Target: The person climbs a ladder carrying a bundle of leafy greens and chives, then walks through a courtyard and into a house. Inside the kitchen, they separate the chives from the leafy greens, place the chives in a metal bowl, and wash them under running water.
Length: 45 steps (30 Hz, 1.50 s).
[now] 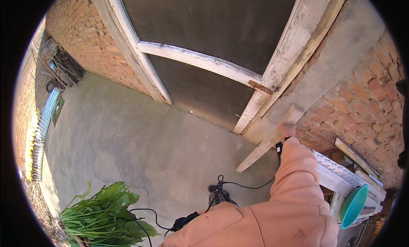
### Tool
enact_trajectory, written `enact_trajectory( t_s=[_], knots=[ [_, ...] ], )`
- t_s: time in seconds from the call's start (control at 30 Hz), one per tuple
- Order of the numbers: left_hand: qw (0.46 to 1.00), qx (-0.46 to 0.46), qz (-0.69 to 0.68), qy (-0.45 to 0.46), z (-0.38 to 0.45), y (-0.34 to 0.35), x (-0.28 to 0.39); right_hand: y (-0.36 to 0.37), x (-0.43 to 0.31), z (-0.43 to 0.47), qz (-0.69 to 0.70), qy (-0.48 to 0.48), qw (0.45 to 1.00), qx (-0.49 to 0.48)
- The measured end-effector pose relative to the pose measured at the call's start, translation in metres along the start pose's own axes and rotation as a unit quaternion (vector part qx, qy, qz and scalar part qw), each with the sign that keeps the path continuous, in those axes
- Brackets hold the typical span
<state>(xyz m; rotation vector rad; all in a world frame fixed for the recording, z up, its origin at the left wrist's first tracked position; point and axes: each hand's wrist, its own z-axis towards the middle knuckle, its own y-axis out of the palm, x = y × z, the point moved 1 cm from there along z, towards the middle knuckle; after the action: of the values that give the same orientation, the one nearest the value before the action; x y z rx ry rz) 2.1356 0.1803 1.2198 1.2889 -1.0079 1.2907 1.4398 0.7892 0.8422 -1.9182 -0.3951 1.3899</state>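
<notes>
My right hand (pixel 288 130), a little blurred, grips a pale wooden board (pixel 262 151) near its upper end. The board slants beside the brick wall, and I cannot tell whether its lower end touches the floor. At the bottom left, a large bunch of leafy greens (pixel 102 212) with long thin stems is held in my left hand (pixel 83 241). Only a few of those fingers show among the stems. A black device with a cable (pixel 279 148) is strapped at my right wrist.
Ahead stands a dark door panel (pixel 204 77) in a worn white wooden frame (pixel 204 62) with a rusty metal piece (pixel 260 86). A teal basin (pixel 354 207) tilts against stacked boards (pixel 335 176) at right. Black cable (pixel 246 185) loops over the concrete floor (pixel 127 132). Brick walls (pixel 364 100) flank the door.
</notes>
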Motion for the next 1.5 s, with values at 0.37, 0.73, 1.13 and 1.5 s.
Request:
enact_trajectory(
  t_s=[0.37,0.73,1.13,1.5],
  knots=[
    [0.999,0.007,0.042,-0.007,-0.004,0.054,-0.002,-0.006,-0.069,-0.057,0.154,-0.097,0.979,-0.095],
    [0.999,-0.046,0.014,-0.006,0.017,0.039,-0.007,0.041,-0.159,-0.138,0.155,-0.188,0.942,-0.232],
    [0.992,0.036,-0.106,-0.052,-0.014,0.030,-0.004,0.136,-0.085,-0.065,0.185,-0.096,0.946,-0.249],
    [0.994,0.092,-0.044,0.037,-0.011,0.026,0.006,0.278,-0.214,-0.223,0.163,-0.298,0.904,-0.261]
  ],
)
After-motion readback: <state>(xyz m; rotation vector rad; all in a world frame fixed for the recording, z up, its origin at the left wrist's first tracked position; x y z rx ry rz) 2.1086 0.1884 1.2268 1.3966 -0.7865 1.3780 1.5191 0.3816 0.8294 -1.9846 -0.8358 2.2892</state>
